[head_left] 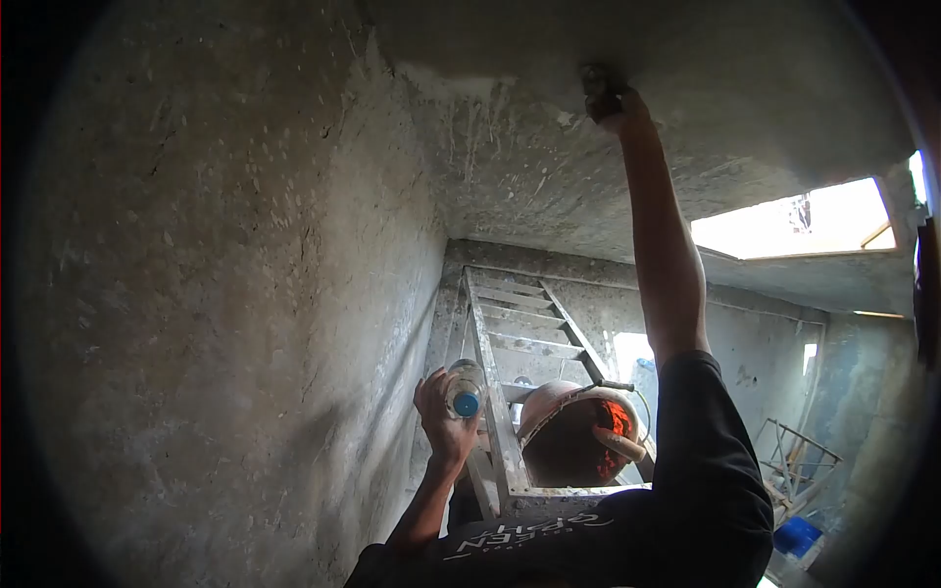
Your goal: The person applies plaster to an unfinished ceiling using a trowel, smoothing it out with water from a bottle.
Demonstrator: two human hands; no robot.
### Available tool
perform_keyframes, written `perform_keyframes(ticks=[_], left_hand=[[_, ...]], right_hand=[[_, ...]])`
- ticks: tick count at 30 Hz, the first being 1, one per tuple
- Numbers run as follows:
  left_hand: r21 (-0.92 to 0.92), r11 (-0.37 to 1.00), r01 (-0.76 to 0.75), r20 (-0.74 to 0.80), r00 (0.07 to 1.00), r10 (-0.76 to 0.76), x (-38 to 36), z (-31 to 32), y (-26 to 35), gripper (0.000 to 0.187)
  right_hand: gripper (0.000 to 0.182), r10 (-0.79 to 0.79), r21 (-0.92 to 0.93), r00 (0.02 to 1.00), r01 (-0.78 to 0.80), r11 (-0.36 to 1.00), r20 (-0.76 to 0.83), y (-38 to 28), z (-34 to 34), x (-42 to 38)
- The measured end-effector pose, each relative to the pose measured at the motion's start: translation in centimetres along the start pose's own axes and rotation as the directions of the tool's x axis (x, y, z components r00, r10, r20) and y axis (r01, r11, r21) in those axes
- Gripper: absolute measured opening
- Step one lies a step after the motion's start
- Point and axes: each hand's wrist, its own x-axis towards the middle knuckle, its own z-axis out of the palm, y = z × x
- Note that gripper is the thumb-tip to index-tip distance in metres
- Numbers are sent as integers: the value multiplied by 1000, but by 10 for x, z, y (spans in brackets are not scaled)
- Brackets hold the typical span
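Observation:
My left hand point(446, 416) is wrapped round a clear plastic bottle point(464, 380), whose blue cap points toward me. Above and to the right, my right arm stretches up to the grey ceiling point(529, 147). At its end my right hand point(619, 110) is closed on a small dark object point(596, 90) held against or close to the ceiling; its kind is too dark to tell. Below, a bucket point(549, 400) stands at the ladder with its mouth toward me. Its inside is dark, with orange-red at the right, and a rounded handle point(619, 444) juts across its rim.
A splattered ladder point(529, 318) rises behind the bucket. A rough plaster wall point(245, 265) runs along the left. A bright opening point(799, 220) breaks the ceiling at right. A metal frame point(799, 456) and a blue item point(797, 536) lie low at the far right.

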Motion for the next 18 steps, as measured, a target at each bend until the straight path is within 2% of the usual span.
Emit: perform_keyframes(ticks=[2,3,5,6,8,9,11,12,14,18], left_hand=[[-34,999,-10,-11,1000,10,1,0,1,65],[-56,998,-21,-29,999,20,5,12,1,65],[-77,997,11,-30,999,-13,3,11,-1,64],[-75,997,17,-30,999,-19,2,9,0,64],[-31,1000,-5,-42,999,4,3,8,2,62],[-26,1000,-5,-42,999,4,2,6,1,62],[-12,1000,5,-28,1000,-5,2,6,1,62],[-11,1000,3,-28,1000,-3,2,7,1,62],[-3,1000,-7,-42,999,7,2,7,0,61],[-27,1000,-5,-24,1000,5,-3,6,-8,66]], right_hand=[[35,171,79,963,-191,978,208,-9,-4,-1],[35,155,59,964,-171,983,218,-24,3,-5],[34,-4,221,973,-48,974,231,-21,4,-14],[34,2,219,973,-54,974,230,-19,-6,-17],[37,-143,172,937,91,981,320,-17,-31,-15],[37,-141,175,937,88,981,320,-7,-39,-8],[38,-18,70,923,-10,997,385,5,-53,2],[38,-19,71,923,-9,997,385,10,-45,1],[34,44,42,991,-50,998,124,26,-18,-7],[31,-20,83,997,14,996,73,11,6,-5]])
